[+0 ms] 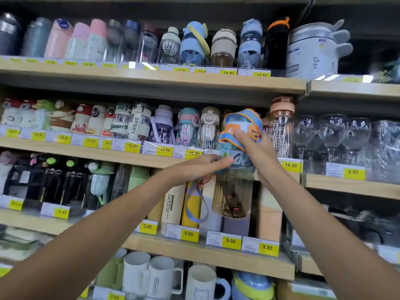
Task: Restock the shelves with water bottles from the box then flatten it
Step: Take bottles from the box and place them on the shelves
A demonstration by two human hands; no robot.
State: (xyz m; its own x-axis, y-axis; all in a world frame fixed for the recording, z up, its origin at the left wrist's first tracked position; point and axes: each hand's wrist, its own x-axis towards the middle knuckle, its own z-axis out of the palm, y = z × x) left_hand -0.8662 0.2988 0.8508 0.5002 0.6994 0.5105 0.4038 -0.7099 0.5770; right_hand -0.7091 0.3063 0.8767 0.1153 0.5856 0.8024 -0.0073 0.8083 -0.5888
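Head view: The water bottle (233,195) is held up in the air, right in front of the wooden shelf (108,151) with the yellow price tags (291,165). It stands almost straight up. Its top points up and leans a little to the right, and its flat bottom points down. Its long side runs up and down.

The left grip (199,167), a bare hand, is closed round the middle of the bottle, with fingers lying across the front. The right grip (259,154), the other bare hand, is closed round the top. Its thumb presses down on the bunched strap (252,118).

The strap and the thumb hide most of the lid. The left fingers hide part of the middle. The words on the bottle are too blurry to read.

The bottle is round, smooth and see-through, like plastic. The strap looks like soft cloth, blue with orange edges, and one loop of it hangs down under the left grip. Shiny stemmed glasses (331,135) stand on the shelf to the right.
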